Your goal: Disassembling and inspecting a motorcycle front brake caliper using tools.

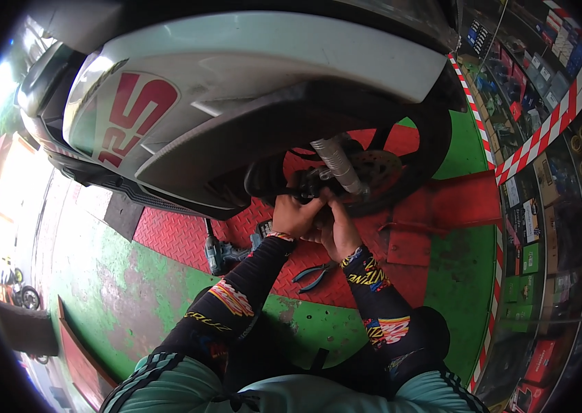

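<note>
A scooter with white and grey body panels (236, 76) stands on a red checker-plate ramp (181, 237). My left hand (294, 215) and my right hand (336, 230) are pressed together at the front wheel (435, 138), just below the silver fork leg (336, 164) and beside the brake disc (380, 168). Both reach up to the black brake caliper (305, 184). The fingers are curled around parts there, but what each one grips is hidden. Black patterned sleeves cover both forearms.
A cordless impact driver (219, 253) lies on the ramp left of my arms. Blue-handled pliers (315, 275) lie between my forearms. Green painted floor (139, 289) surrounds the ramp. Red-and-white striped shelving (546, 131) with boxed parts fills the right. A parked motorbike (19, 289) stands far left.
</note>
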Demonstrator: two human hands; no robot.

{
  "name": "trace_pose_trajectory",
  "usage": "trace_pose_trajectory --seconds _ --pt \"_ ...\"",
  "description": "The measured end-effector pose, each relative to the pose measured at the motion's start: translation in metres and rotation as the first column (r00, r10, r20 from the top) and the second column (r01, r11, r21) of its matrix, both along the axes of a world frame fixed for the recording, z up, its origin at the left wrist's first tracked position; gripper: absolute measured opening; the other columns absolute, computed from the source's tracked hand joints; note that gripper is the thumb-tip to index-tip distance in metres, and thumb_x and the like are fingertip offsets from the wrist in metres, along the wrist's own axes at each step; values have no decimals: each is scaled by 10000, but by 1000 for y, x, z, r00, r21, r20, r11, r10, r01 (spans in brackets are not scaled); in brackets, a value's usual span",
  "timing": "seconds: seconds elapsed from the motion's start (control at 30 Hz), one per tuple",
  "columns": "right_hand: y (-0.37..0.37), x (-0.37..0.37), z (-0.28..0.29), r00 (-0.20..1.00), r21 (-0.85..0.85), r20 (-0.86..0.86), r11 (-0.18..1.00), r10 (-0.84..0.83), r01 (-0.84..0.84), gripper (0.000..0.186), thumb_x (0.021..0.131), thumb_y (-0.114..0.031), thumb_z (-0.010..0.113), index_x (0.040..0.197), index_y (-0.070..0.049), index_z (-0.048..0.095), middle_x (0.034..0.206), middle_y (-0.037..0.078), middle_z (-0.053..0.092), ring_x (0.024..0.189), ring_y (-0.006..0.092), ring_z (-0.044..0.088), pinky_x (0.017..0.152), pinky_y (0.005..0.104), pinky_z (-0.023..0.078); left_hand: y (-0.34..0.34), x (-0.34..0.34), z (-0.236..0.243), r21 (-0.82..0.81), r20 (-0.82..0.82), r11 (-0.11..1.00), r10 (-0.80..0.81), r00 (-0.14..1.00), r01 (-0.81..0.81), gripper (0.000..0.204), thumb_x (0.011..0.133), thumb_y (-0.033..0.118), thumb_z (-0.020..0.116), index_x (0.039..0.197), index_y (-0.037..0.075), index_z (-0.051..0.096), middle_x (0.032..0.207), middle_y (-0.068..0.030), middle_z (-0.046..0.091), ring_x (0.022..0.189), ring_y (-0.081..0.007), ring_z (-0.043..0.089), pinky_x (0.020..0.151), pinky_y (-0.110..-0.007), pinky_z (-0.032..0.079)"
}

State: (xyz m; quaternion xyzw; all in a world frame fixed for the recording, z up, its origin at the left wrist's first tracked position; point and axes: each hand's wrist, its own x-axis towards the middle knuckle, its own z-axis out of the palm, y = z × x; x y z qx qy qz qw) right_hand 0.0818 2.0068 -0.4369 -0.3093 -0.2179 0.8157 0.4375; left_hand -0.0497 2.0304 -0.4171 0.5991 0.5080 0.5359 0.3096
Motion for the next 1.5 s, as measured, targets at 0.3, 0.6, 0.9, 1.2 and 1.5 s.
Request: trace_pose_trajectory --seconds 0.3,0.6,0.9,1.2,1.5 --pt "-2 -1 16 896 5 444 999 28 -34 636 903 -756 434 1147 -191 593 884 -25 594 813 113 591 719 349 508 -1 -10 16 -118 -241 993 -10 970 -19 590 802 432 738 1214 34 599 1040 -165 704 944 -274 703 812 -380 532" --pt "-4 -2 21 924 4 381 999 44 -50 736 868 -824 356 1167 -189 579 893 -18 616 831 140 599 816 429 448 -3 -13 36 -146 -370 989 -22 929 -34 620 774 496 753 1164 38 604 994 -192 696 927 -363 702 761 -428 535" --pt "1 2 17 924 27 380 998 47 -62 729 888 -802 381 1145 -152 589 903 3 648 841 126 618 785 373 463 7 -14 18 -104 -306 994 -72 949 42 541 836 419 750 1170 29 582 1042 -132 694 915 -216 694 779 -359 527" --pt "-42 26 -28 346 -159 827 773 444 -614 839 905 -736 460 1437 -91 396 783 70 666 696 152 651 588 299 521 0 -20 6 -89 -236 996 -42 971 21 573 819 493 731 1138 38 589 977 -200 689 915 -374 693 771 -441 536" --pt "-105 -35 -134 -92 -153 988 837 123 -526 845 891 -744 440 1469 -131 381 1330 225 593 1237 410 550 1050 483 413 5 -15 13 -225 -191 967 -161 968 117 634 843 438 766 1289 44 547 1051 -118 686 910 -194 678 763 -336 544"
